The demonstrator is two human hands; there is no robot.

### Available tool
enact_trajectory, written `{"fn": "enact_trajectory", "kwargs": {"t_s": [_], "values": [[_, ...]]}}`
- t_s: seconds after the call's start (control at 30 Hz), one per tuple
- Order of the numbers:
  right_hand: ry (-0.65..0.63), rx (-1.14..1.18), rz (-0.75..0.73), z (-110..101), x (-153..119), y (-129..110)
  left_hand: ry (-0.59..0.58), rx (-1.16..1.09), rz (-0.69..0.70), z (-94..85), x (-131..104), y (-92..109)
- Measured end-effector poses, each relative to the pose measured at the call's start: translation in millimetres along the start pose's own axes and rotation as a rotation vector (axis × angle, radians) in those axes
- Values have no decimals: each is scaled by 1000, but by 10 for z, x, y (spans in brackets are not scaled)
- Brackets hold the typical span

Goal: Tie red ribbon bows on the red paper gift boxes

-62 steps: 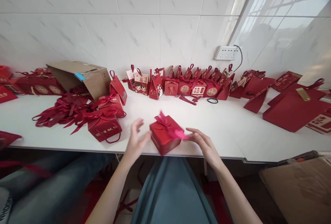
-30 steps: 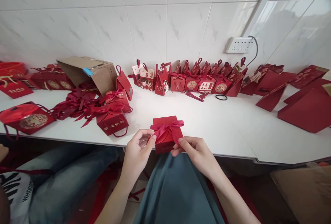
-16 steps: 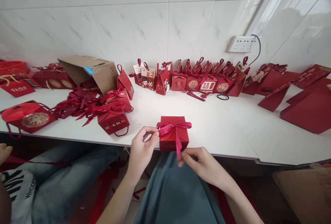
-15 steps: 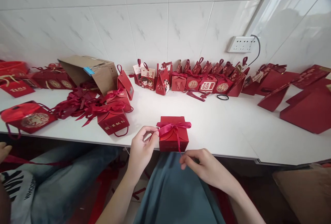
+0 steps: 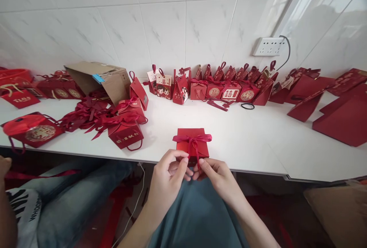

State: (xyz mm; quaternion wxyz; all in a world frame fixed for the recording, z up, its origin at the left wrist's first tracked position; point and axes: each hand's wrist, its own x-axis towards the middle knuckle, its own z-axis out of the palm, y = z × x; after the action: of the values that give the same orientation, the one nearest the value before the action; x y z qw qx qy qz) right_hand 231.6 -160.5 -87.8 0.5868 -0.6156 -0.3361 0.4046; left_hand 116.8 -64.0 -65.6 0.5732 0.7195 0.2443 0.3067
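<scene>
Your left hand (image 5: 169,174) and right hand (image 5: 216,175) each pinch a tail of the ribbon (image 5: 202,138); the box (image 5: 182,146) sits just beyond both, at the table's (image 5: 243,152) near edge, its bow lying parallel to that edge, neither hand clearly nearer.

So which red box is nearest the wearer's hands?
The box at the table edge, front and centre: left hand and right hand pinch its ribbon; the other boxes sit farther off.

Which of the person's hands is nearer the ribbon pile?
The left. The left hand is right of the ribbon pile, nearer the person; the right hand is farther right.
</scene>
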Motion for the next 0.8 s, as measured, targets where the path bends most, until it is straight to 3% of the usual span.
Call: {"fn": "enact_trajectory", "kwargs": {"t_s": [0.17,0.27,0.37,0.43,0.57,0.67,0.8], "values": [[46,-140,-102,-56,-17,28,105,89,189,54,-59,-211],[67,-314,-95,-150,-60,14,155,78,178,48,-41,-321],[90,-347,-69,-187,-82,13,158,10,116,49,-12,-380],[52,-239,-11,-140,-76,26,153,-50,71,56,3,-385],[-75,197,108,105,-29,58,166,-89,18,62,16,-357],[5,429,39,263,9,61,152,-82,6,50,13,-357],[103,402,-21,281,24,50,146,-78,8,39,14,-385]]}}
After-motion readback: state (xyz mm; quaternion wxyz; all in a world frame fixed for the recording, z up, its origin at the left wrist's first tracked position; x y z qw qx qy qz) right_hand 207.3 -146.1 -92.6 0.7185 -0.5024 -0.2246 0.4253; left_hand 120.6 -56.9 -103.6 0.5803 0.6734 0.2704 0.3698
